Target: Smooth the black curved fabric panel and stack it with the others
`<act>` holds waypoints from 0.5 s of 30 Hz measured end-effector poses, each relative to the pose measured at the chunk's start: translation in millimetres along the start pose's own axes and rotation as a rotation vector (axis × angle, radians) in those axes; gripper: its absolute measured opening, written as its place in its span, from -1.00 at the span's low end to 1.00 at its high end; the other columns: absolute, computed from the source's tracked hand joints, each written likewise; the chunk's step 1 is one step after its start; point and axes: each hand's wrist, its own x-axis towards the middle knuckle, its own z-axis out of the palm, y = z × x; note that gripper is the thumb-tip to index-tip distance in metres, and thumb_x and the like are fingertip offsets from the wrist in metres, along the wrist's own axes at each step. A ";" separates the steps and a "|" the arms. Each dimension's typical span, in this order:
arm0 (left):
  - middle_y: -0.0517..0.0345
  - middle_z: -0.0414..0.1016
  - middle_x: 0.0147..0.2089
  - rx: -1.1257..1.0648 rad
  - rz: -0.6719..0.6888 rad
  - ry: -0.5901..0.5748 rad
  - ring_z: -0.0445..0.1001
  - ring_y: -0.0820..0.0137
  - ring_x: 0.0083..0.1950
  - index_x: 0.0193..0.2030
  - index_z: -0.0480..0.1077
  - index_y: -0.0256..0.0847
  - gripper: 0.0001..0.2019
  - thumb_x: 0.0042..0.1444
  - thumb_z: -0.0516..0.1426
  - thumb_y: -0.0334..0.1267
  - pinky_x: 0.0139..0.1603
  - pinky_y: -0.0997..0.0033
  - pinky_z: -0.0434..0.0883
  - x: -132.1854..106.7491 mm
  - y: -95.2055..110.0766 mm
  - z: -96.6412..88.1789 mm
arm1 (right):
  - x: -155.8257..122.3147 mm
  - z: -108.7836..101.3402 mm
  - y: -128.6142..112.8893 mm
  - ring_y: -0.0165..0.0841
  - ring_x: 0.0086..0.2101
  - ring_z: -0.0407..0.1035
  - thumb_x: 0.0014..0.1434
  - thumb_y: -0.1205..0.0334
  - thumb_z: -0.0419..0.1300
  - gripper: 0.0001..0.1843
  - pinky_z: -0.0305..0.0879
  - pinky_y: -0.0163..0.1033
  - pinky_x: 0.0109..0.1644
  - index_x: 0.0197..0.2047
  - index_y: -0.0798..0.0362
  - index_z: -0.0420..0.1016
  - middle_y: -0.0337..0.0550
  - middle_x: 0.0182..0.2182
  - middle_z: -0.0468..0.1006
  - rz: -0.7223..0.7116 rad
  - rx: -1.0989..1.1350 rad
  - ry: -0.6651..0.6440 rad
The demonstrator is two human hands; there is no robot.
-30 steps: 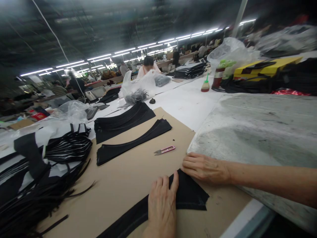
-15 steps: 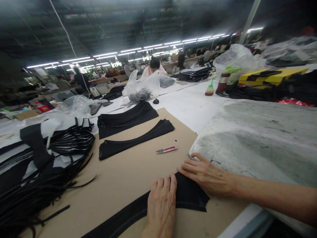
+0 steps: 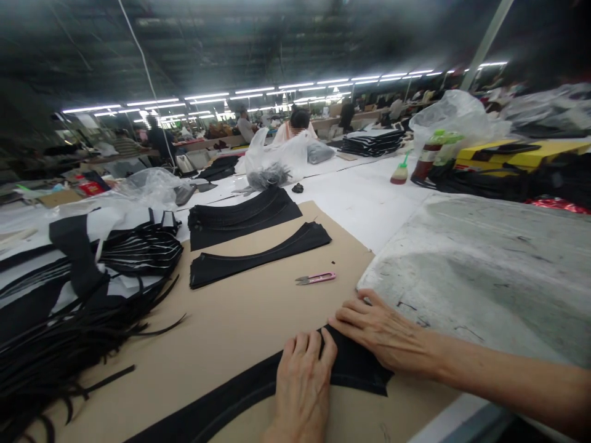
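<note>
A long, curved black fabric piece point(image 3: 231, 394) lies flat on the tan board, with a faint stitched line along its edge. My left hand point(image 3: 305, 381) rests across its middle, fingers laid over the cloth and slightly bent. Just to the right, my right hand point(image 3: 378, 332) lies over the upper edge near the wide end, fingers extended and pressing down. Neither hand is wrapped round the cloth. Pink-handled thread snips point(image 3: 316, 279) lie beyond my hands. Farther back are a curved black piece point(image 3: 258, 252) and a thicker stack of black pieces point(image 3: 244, 218).
Black-and-white cut strips point(image 3: 138, 252) are heaped at the left. A grey-white sheet point(image 3: 489, 264) covers the right side. Behind stand a small oil bottle point(image 3: 399, 172), a yellow box point(image 3: 512, 155) and a clear plastic bag point(image 3: 277, 160). A co-worker point(image 3: 295, 126) sits across the table.
The view has shifted slightly, so the scene sits a little farther right. My left thumb and index finger have shifted slightly on the cloth; both hands stay on the same piece.
</note>
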 end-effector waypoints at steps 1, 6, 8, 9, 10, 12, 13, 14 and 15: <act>0.14 0.52 -0.10 -0.004 0.000 0.007 0.45 0.28 -0.17 0.15 0.33 -0.18 -0.61 0.17 0.14 -0.36 -0.15 0.24 0.47 -0.6 -0.1 0.0 | -1.4 0.6 -1.3 -0.24 -0.11 0.31 0.18 0.46 0.07 -0.51 0.01 0.03 0.12 0.18 0.05 0.29 -0.09 -0.10 0.48 0.003 0.015 -0.012; 0.15 0.52 -0.14 -0.006 -0.009 0.046 0.45 0.28 -0.19 0.13 0.35 -0.18 -0.62 0.15 0.17 -0.32 -0.18 0.24 0.49 -2.5 1.1 0.4 | -7.1 -2.1 2.3 -0.26 -0.14 0.33 0.24 0.50 -0.01 -0.62 0.01 0.02 0.12 0.06 0.02 0.37 -0.12 -0.16 0.51 0.004 -0.034 0.037; 0.15 0.52 -0.14 -0.010 -0.007 0.055 0.46 0.28 -0.19 0.12 0.35 -0.19 -0.64 0.16 0.16 -0.31 -0.19 0.25 0.49 -1.9 1.3 2.6 | -2.8 -3.8 1.3 -0.26 -0.16 0.33 0.22 0.53 -0.02 -0.60 0.04 0.01 0.09 0.05 0.03 0.38 -0.12 -0.18 0.51 0.013 -0.057 0.075; 0.15 0.52 -0.15 -0.017 -0.003 0.058 0.46 0.28 -0.19 0.11 0.35 -0.20 -0.65 0.17 0.16 -0.31 -0.19 0.25 0.50 -1.5 1.0 3.7 | 0.2 -3.6 -0.5 -0.26 -0.16 0.33 0.20 0.53 -0.01 -0.58 0.06 0.00 0.08 0.07 0.03 0.38 -0.12 -0.18 0.51 0.021 -0.049 0.079; 0.15 0.52 -0.16 -0.025 0.001 0.061 0.46 0.28 -0.20 0.11 0.35 -0.20 -0.66 0.18 0.15 -0.31 -0.20 0.25 0.50 -1.2 0.5 4.4 | 2.7 -2.6 -2.8 -0.26 -0.16 0.33 0.18 0.52 0.01 -0.55 0.08 -0.01 0.06 0.10 0.03 0.37 -0.12 -0.17 0.51 0.026 -0.031 0.075; 0.15 0.53 -0.15 -0.043 -0.009 0.050 0.47 0.29 -0.20 0.12 0.35 -0.23 -0.67 0.20 0.12 -0.32 -0.19 0.26 0.51 -1.4 -1.0 2.5 | 3.9 2.9 -7.5 -0.25 -0.17 0.33 0.12 0.52 0.04 -0.48 0.12 -0.02 0.02 0.14 0.02 0.35 -0.11 -0.15 0.51 0.013 0.006 0.065; 0.14 0.53 -0.13 -0.057 -0.023 0.028 0.48 0.29 -0.19 0.13 0.34 -0.26 -0.67 0.21 0.11 -0.33 -0.19 0.26 0.51 -2.3 -1.9 -0.8 | 1.8 7.4 -8.9 -0.25 -0.16 0.34 0.09 0.53 0.04 -0.43 0.13 -0.03 0.00 0.16 0.01 0.35 -0.10 -0.14 0.52 -0.011 0.005 0.070; 0.13 0.53 -0.12 -0.080 -0.039 -0.008 0.48 0.29 -0.18 0.12 0.34 -0.29 -0.67 0.22 0.10 -0.35 -0.18 0.28 0.52 -3.8 -3.0 -5.7 | -1.9 13.5 -9.1 -0.25 -0.16 0.35 0.06 0.54 0.03 -0.39 0.15 -0.04 0.00 0.17 -0.03 0.35 -0.10 -0.12 0.52 -0.017 -0.010 0.110; 0.12 0.53 -0.10 -0.115 -0.056 -0.057 0.48 0.30 -0.16 0.11 0.34 -0.32 -0.69 0.23 0.08 -0.35 -0.17 0.29 0.52 -5.5 -4.2 -11.7 | -6.2 21.3 -7.6 -0.24 -0.14 0.35 0.02 0.56 0.02 -0.33 0.15 -0.03 -0.01 0.19 -0.07 0.36 -0.08 -0.11 0.53 -0.032 -0.038 0.164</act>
